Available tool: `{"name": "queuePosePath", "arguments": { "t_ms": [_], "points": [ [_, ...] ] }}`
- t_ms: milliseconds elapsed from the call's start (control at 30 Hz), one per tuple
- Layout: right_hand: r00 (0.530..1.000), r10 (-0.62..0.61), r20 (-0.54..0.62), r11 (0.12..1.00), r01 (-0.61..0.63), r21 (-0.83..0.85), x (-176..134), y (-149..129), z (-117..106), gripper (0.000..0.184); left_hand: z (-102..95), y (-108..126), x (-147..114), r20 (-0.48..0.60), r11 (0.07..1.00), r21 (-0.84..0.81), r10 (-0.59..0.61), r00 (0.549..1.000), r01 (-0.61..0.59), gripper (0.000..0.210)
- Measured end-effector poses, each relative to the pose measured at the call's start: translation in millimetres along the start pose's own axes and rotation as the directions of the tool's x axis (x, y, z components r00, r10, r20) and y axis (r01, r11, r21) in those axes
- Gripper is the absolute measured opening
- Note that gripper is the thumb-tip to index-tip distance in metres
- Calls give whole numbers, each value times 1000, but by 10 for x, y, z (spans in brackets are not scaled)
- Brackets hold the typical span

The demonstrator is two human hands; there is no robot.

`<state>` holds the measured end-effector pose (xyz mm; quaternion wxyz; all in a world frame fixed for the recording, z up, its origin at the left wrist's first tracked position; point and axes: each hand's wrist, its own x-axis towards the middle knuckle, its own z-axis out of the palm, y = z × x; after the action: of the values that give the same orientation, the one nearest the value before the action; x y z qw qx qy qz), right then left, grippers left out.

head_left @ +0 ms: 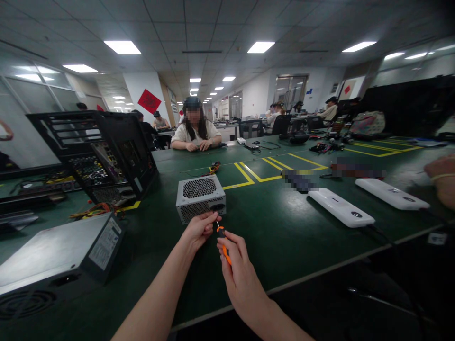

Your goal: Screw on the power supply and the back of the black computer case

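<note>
A grey metal computer power supply point(201, 198) with a perforated top stands on the green table point(284, 255) in front of me. My right hand point(236, 258) is wrapped round the orange and black handle of a screwdriver point(225, 251). Its thin shaft points away from me, toward the power supply's near face. Close to that face, my left hand point(202, 229) is closed, thumb and fingers pinched together beside the screwdriver's tip. Whatever may lie in that pinch is too small to make out.
At left stand an open black computer case point(121, 156) and a larger silver power supply point(71, 255). Two white power banks point(341, 208) with cables lie at right. Yellow tape point(245, 175) marks the table. A person point(195, 130) sits opposite; another person's hand point(442, 173) is at far right.
</note>
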<state>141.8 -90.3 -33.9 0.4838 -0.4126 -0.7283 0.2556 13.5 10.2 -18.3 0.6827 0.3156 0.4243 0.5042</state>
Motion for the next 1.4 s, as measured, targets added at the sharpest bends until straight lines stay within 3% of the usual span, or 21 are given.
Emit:
{"name": "queuePosePath", "arguments": {
  "t_ms": [1400],
  "points": [
    [1000, -3, 23, 999, 4, -45, 12, -43, 7, 36, -33, -26, 20, 9, 1000, 28, 8, 1000, -8, 11]
  ]
}}
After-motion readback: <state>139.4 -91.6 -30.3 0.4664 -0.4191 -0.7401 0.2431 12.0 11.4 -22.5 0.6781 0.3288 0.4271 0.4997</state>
